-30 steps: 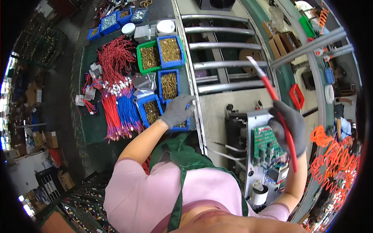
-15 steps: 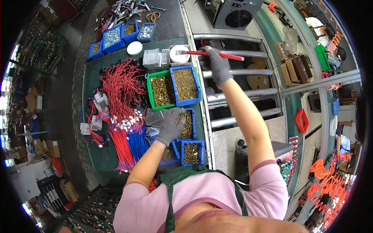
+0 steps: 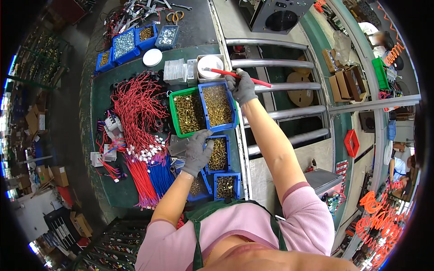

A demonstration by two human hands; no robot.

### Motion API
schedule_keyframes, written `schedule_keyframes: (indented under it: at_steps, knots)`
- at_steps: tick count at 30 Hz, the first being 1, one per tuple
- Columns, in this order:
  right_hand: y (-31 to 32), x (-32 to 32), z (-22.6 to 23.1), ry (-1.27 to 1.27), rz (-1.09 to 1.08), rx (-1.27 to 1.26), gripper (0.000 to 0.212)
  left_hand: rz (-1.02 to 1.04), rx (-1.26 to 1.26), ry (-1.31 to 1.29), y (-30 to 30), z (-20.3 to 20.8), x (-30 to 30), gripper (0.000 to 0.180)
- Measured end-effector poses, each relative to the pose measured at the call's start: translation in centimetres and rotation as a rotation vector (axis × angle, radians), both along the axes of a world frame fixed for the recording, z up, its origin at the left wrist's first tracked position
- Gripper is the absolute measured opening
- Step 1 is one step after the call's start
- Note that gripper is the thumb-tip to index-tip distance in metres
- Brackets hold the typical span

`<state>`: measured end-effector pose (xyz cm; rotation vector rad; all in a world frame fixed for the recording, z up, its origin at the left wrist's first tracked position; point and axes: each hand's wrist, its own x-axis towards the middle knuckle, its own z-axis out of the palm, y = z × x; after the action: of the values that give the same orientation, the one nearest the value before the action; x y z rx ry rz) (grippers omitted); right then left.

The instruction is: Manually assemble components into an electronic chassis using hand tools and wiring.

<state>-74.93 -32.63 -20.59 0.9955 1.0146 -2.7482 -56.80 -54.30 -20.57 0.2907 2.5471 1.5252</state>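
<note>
My gloved right hand [image 3: 242, 86] is closed around a red-handled brush [image 3: 244, 79]. The head of that brush rests over the mouth of a white round tub [image 3: 210, 66], which sits in a carton. Lower down, my gloved left hand [image 3: 197, 154] hovers at the left edge of a blue bin of brass-coloured screws [image 3: 218, 154]. Its thumb and fingers are apart, and I see nothing between them. Beyond it stand a green bin [image 3: 187, 113] and another blue bin [image 3: 217, 106], both full of small brass-coloured hardware.
Twisted red wires [image 3: 138, 101] and bundles of blue wires [image 3: 160, 174] cover the bench on the left. Stacked metal plates [image 3: 174, 71] and a white lid [image 3: 152, 57] lie farther back. Metal rollers [image 3: 285, 86] run along the right. Scissors [image 3: 175, 17] lie at the far end.
My right hand has come nearer and slightly left with the brush, whose head stays over the tub. The left hand has shifted slightly, away from over the screws.
</note>
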Motion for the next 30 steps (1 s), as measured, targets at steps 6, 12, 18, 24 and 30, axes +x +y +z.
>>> schedule_keyframes:
  at_steps: [6, 12, 18, 24, 30]
  knots:
    - [2.4, -1.1, 3.8, 0.124, 0.127, 0.39, 0.026, -0.033, 0.038, 0.013, 0.2, -0.5, 0.1, 0.028]
    - [2.4, -5.4, 4.4, 0.237, 0.584, 1.259, 0.026, -0.06, 0.041, 0.032, 0.2, -1.0, 0.4, 0.027]
    - [3.3, -5.8, 2.4, -0.044, 0.145, 0.364, 0.02, -0.051, 0.044, -0.004, -0.3, -1.2, 0.7, 0.028]
    - [3.7, -3.7, -1.1, -0.149, -0.019, 0.114, 0.03, -0.088, 0.032, -0.008, -0.4, -0.5, 0.7, 0.027]
    - [4.6, -3.8, -3.8, 0.063, 0.014, 0.019, 0.027, -0.088, 0.039, -0.021, -1.0, -1.2, 1.7, 0.028]
